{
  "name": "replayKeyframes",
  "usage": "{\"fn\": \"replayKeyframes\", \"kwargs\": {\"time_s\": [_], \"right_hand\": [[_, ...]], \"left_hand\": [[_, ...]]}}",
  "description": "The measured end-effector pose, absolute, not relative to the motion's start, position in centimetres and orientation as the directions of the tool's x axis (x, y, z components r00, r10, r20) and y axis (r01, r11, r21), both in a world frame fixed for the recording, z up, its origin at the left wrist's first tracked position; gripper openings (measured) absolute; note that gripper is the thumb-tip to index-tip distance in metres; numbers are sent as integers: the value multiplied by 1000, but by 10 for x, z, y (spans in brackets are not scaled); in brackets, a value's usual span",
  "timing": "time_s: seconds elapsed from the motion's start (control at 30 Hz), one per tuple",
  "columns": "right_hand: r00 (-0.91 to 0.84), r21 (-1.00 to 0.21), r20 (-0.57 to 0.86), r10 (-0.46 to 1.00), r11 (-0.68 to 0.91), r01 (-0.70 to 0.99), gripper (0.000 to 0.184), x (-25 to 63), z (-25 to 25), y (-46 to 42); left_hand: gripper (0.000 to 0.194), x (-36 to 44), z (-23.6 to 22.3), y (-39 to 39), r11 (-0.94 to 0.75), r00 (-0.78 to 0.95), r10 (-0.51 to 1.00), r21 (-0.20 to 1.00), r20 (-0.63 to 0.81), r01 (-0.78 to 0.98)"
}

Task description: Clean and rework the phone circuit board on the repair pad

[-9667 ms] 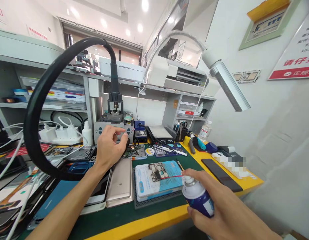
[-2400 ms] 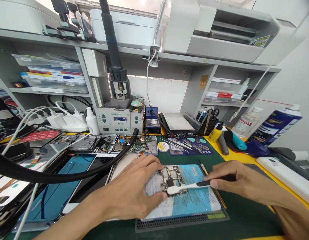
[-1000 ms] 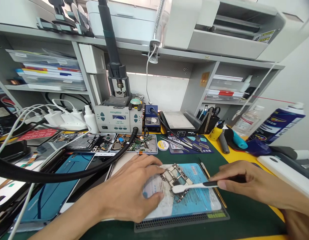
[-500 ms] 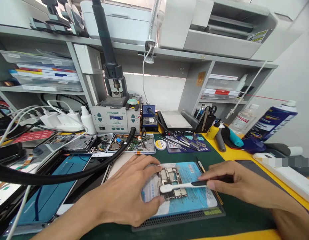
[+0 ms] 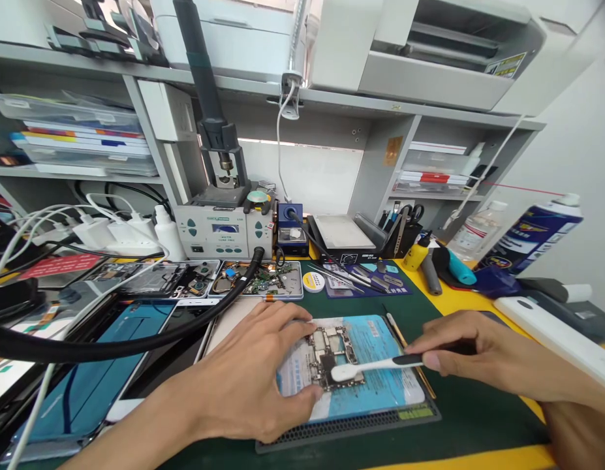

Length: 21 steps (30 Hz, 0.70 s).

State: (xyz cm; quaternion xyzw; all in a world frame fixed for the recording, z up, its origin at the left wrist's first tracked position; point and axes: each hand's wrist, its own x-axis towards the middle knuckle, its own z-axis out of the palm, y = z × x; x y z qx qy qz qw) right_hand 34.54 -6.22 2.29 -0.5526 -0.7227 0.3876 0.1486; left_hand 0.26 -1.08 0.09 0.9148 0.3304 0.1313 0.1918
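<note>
A phone circuit board [image 5: 326, 367] lies on a blue and white plastic packet [image 5: 380, 336], on top of a dark perforated pad [image 5: 351, 431]. My left hand [image 5: 256, 372] rests over the packet's left side, thumb and forefinger spread along the board's left edge and gripping it there. In my right hand [image 5: 471, 346] is a toothbrush [image 5: 380, 364] with a white neck and a black grip, pinched between thumb and fingers. Its head lies over the board's lower part, bristles hidden underneath. A thin rod-like tool [image 5: 395, 326] lies along the packet's right edge.
Behind stand a rework station [image 5: 224, 232] and a hot plate [image 5: 339, 235]. A black hose [image 5: 136, 352] crosses the left side above phone parts. Trays of small parts [image 5: 287, 281], a round white tin [image 5: 312, 282], a yellow bottle [image 5: 416, 253] and a spray can [image 5: 530, 232] surround the green mat.
My right hand and the toothbrush have shifted right and slightly down, so the brush head now sits lower on the board. My left hand stays in place.
</note>
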Motion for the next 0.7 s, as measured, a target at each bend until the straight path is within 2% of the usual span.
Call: {"fn": "replayKeyframes", "kwargs": {"time_s": [0.17, 0.47, 0.7], "right_hand": [[-327, -720, -265, 907, 39, 693, 39, 353, 20, -59], [-302, -717, -226, 926, 52, 696, 40, 343, 18, -61], [-314, -720, -234, 920, 53, 692, 38, 349, 13, -60]], "left_hand": [[61, -1, 5, -10, -730, 765, 630, 434, 131, 528], [59, 4, 9, -16, -700, 754, 654, 427, 59, 573], [55, 2, 8, -15, -718, 766, 637, 423, 79, 553]]}}
